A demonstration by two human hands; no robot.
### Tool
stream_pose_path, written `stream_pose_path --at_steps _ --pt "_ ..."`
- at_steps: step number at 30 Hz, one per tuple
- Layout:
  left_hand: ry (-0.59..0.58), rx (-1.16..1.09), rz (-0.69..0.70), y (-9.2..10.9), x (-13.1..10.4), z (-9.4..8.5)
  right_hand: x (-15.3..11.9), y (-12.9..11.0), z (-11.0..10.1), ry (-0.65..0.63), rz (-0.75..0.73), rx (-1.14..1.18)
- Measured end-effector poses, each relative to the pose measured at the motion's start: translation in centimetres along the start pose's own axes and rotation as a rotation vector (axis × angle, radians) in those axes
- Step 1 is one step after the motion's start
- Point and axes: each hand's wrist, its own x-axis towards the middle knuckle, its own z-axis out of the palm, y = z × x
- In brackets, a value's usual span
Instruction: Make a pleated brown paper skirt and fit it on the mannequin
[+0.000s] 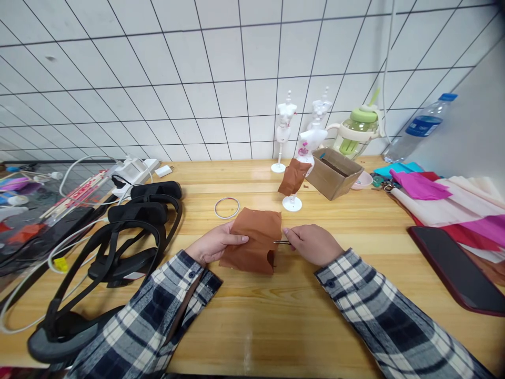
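Observation:
A piece of brown cloth [256,231] is raised in front of me, pinched at its left side by my left hand [219,242], thumb on top. The cloth's lower right edge has a curved notch. At its right edge are the thin metal blades of small scissors [281,242]. My right hand [313,243] is closed around their handles, which are hidden by the fingers. Just behind the cloth stands a small white dress form [311,139] with another brown cloth piece [294,177] hanging on its front. A thin bracelet-like ring [226,208] lies beyond my left hand.
Two more white dress forms [284,123] stand near the tiled wall. A cardboard box [333,176], a green-lidded jug [357,131] and a water bottle [422,129] are at the back right. Fabric scraps [442,202] and a phone [460,268] lie right; black headsets [130,247] and cables crowd the left.

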Motion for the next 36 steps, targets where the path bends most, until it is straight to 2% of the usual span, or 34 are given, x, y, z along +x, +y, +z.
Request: stream_pose_path --at_steps 3,5,8,12,16,22,30,36 --pt "0.105 0.020 0.045 -0.1 0.1 0.1 0.1 0.1 0.0 -0.008 -0.022 0.083" --pt "0.178 0.024 0.082 -0.3 0.3 0.1 0.1 0.2 0.1 -0.053 -0.032 0.219" --pt "0.192 0.029 0.105 -0.5 0.4 0.1 0.1 0.5 0.1 -0.116 -0.006 0.382" --pt "0.187 0.042 0.137 -0.5 0.5 0.3 0.0 0.6 0.0 -0.017 0.060 0.218" --pt "0.195 0.025 0.138 -0.3 0.5 0.6 -0.1 0.3 0.0 -0.037 0.063 0.105" --pt "0.283 0.004 0.132 -0.4 0.5 0.7 -0.1 -0.1 0.2 -0.004 0.048 0.162" --pt "0.269 0.021 0.144 -0.5 0.5 0.7 0.1 0.7 -0.3 0.062 0.048 0.207" --pt "0.237 0.044 0.132 -0.6 0.4 0.8 -0.1 0.6 -0.8 -0.016 0.043 0.127"
